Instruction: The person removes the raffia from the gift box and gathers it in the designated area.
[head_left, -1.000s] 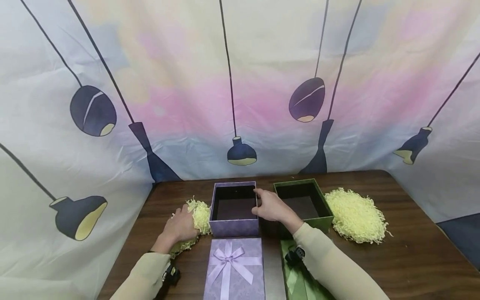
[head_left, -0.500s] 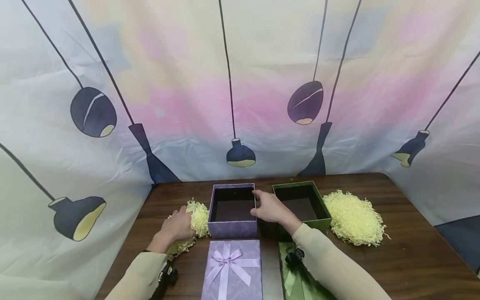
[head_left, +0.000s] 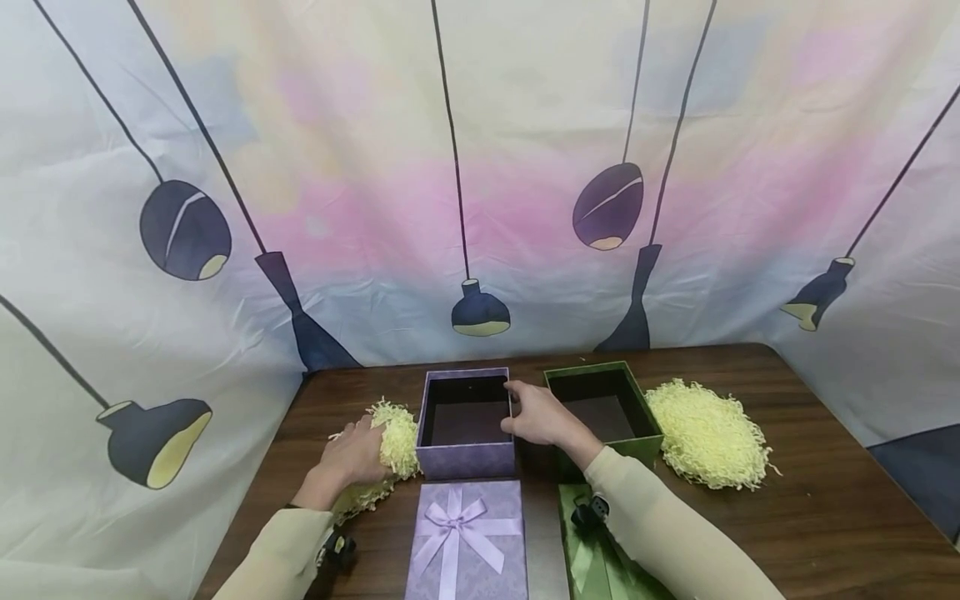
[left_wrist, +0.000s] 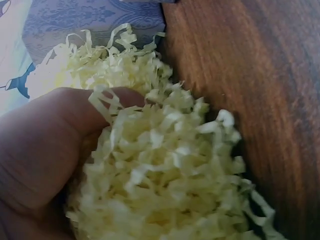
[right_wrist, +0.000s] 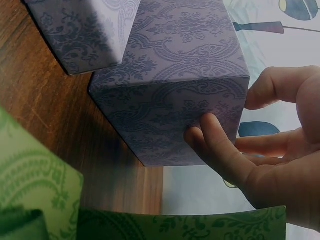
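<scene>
My left hand (head_left: 352,454) grips a heap of pale yellow shredded paper (head_left: 397,437) left of the purple box. In the left wrist view the thumb (left_wrist: 120,97) digs into the shredded paper (left_wrist: 160,170); the other fingers are mostly hidden. The lidless purple gift box (head_left: 465,458) shows a dark, bare inside. My right hand (head_left: 543,414) holds this box by its right wall. In the right wrist view, fingertips (right_wrist: 207,122) lie against the outside of the purple box (right_wrist: 165,115), and others reach its rim.
The purple lid (head_left: 465,542) with a bow lies before its box. Right of it are a green lid (head_left: 607,558), partly under my right forearm, and an open green box (head_left: 645,446). A second shredded paper heap (head_left: 712,433) lies beyond, on the wooden table (head_left: 840,500).
The view has shifted slightly. My left hand stays in the shredded paper with little movement, and the right hand keeps its place on the purple box.
</scene>
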